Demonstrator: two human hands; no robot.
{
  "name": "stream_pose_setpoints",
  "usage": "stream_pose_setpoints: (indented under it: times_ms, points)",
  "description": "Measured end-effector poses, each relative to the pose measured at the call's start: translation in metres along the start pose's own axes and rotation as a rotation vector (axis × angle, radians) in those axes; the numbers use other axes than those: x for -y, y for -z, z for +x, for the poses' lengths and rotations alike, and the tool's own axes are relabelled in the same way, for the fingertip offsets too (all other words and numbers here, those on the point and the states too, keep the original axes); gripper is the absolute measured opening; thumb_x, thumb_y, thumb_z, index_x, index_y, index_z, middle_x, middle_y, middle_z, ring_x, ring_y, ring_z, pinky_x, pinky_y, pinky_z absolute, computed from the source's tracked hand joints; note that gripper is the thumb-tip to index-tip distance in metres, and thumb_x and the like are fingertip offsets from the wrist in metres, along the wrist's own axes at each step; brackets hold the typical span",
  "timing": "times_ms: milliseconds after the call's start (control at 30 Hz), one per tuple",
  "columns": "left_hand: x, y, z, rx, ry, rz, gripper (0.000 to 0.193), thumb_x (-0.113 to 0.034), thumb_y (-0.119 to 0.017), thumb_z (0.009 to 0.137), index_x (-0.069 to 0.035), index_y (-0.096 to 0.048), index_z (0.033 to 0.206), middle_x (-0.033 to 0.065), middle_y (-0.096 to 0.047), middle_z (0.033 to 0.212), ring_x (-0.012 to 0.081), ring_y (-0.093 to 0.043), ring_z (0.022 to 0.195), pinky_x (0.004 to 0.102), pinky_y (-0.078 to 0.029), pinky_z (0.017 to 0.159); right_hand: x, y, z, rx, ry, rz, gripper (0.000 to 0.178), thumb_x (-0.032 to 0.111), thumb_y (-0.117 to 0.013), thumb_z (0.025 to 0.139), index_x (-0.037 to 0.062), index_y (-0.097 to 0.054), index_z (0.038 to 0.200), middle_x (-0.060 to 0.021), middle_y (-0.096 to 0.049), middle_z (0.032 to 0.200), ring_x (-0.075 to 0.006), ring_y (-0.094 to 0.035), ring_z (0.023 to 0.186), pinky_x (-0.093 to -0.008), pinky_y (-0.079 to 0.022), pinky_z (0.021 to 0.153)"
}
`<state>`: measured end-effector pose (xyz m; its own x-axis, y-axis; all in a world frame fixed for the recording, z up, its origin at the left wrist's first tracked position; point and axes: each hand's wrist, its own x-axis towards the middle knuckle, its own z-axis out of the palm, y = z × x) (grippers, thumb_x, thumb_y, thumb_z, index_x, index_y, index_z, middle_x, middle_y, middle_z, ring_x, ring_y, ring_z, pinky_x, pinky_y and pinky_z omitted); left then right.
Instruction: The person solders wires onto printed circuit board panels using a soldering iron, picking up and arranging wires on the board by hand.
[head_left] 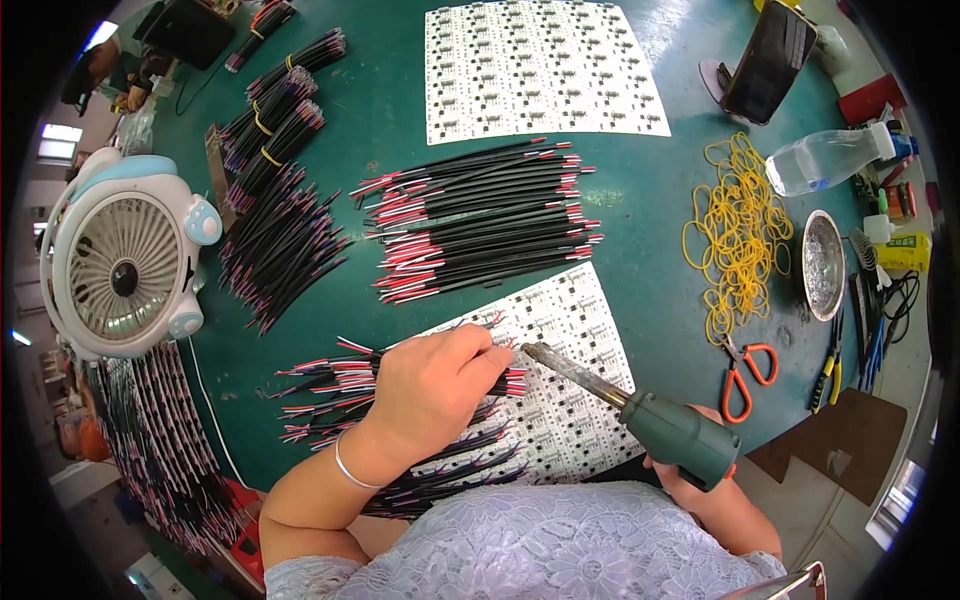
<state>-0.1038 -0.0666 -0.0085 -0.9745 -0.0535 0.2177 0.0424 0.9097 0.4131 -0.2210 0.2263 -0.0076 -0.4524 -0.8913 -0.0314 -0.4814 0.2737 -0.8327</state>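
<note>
My right hand [685, 485] is wrapped round a soldering iron [682, 438] with a thick green handle. The iron's dark metal tip points left, just above a white circuit board panel [580, 330] lying in front of me. My left hand [437, 385] is closed in a pinch over the panel's left part, beside the tip. A thin wire end [512, 346] shows at its fingertips; the rest is hidden by the fingers. Black wires with red and white ends [345, 380] lie under and left of this hand. More dark wires [450, 470] stretch over the panel's near part.
Black cables [485, 220] lie in rows beyond the panel, with bundles [285, 110] at far left. A second panel [540, 70] lies at the back. A fan [125, 275] stands left. Yellow rubber bands [740, 235], orange-handled scissors [745, 375], a metal bowl [822, 265] and a bottle [830, 160] are right.
</note>
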Motion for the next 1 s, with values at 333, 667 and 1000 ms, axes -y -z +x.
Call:
stream_pose_setpoints:
  times_ms: [333,667,1000]
  points:
    - [-0.001,0.0,-0.003,0.046,0.004,-0.001,0.026,-0.005,-0.068,0.065,-0.008,-0.066,0.091,0.0037,-0.057,0.082,0.0209,-0.06,0.067,0.0322,-0.048,0.055,0.009,0.002,-0.006,-0.211,-0.207,0.48,0.027,0.022,-0.064,0.085,0.0017,-0.063,0.103,-0.0066,-0.066,0.081,-0.0188,-0.063,0.06,-0.03,-0.05,0.06]
    - [-0.013,0.029,-0.012,-0.041,-0.065,-0.004,0.039,-0.008,-0.072,0.064,-0.008,-0.066,0.102,0.0044,-0.054,0.085,0.0229,-0.056,0.069,0.0345,-0.046,0.057,0.001,-0.002,-0.009,-0.315,-0.173,0.688,0.047,0.031,-0.063,0.088,-0.0058,-0.055,0.117,-0.0149,-0.064,0.097,-0.0169,-0.062,0.057,-0.0252,-0.045,0.045]
    - [-0.038,0.003,-0.018,0.022,0.073,0.164,0.029,-0.009,-0.063,0.071,-0.006,-0.065,0.1,0.0034,-0.048,0.075,0.0179,-0.054,0.063,0.0298,-0.043,0.05,-0.004,-0.001,-0.017,-0.199,-0.155,0.507,0.021,0.015,-0.06,0.087,-0.0013,-0.062,0.1,-0.0103,-0.062,0.084,-0.0165,-0.065,0.059,-0.0284,-0.052,0.054]
